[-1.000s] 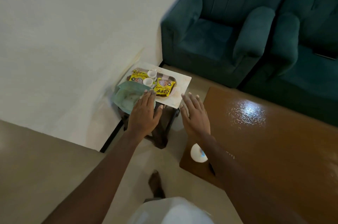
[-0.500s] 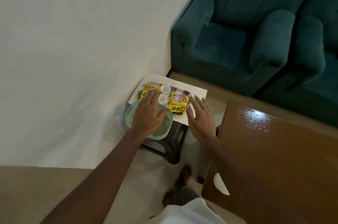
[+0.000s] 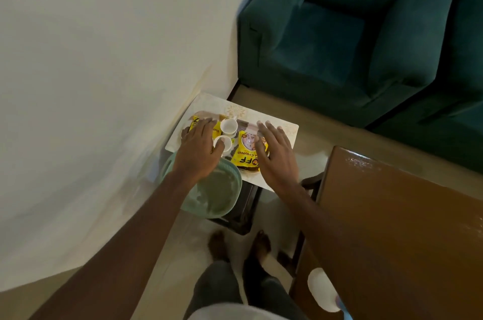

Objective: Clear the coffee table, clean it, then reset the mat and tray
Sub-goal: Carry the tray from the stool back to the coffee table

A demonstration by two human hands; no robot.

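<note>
- The tray [image 3: 247,124] sits on the mat [image 3: 261,110], which covers the top of a dark stool [image 3: 245,209] by the wall. Both are well apart from the coffee table [image 3: 392,215], whose top is bare and glossy.
- The tray's long axis runs from the mat's wall-side edge towards its coffee-table edge, crosswise to both forearms.
- The left hand [image 3: 198,152] is over the tray's wall-side end and the right hand [image 3: 277,157] over its other end, so each end lies right under its own fingers. Neither hand is clearly nearer.
- Both hands are spread with straight fingers and grasp nothing. I cannot tell whether the palms touch the load or hover just above it.
- For a two-handed lift, my guess is that the fingers must curl down over the tray's short ends.
- The loose cups look likely to tip if the tray tilts.
- Count on the tray:
  - Two white cups, far [image 3: 229,126] and near [image 3: 222,143], side by side in the middle.
  - Two yellow packets, one [image 3: 194,122] partly under the left hand and one [image 3: 247,152] beside the right.
- There is one tray and one mat.
- One green basin [image 3: 217,194] overhangs the stool's near edge, below the left wrist.
</note>
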